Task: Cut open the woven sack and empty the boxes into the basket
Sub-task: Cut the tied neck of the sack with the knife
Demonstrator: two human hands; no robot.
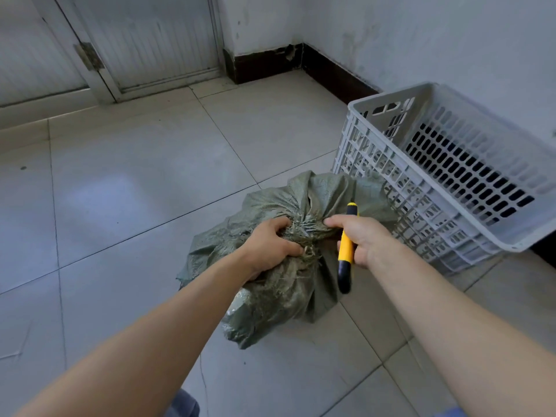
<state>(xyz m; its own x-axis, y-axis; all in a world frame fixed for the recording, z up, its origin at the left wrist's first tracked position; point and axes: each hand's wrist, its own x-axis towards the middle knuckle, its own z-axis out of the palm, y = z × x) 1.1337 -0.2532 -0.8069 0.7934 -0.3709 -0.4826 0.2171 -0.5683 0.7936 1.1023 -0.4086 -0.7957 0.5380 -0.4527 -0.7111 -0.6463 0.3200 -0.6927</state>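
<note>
- Your left hand (272, 242) has its grip closed on the gathered neck of the green woven sack (279, 284).
- Your right hand (358, 236) grips a yellow-and-black cutter (345, 251), fingertips touching the neck.
- The sack lies on the tiled floor (135, 191), against the white basket (445, 176).

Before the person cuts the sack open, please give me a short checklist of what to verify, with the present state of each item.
1. Sack steadied: the left hand grips the bunched neck of the green woven sack. Ok.
2. Tool in hand: the right hand holds the yellow and black cutter. Ok.
3. Blade out and aimed at the tie: no blade is visible. Cannot tell.
4. Left fingers away from the cutting line: both hands meet at the neck, close together. Not ok.
5. Basket ready: the grey plastic basket stands beside the sack, with nothing visible inside. Ok.
6. Sack still closed: neck tied. Ok.
</note>
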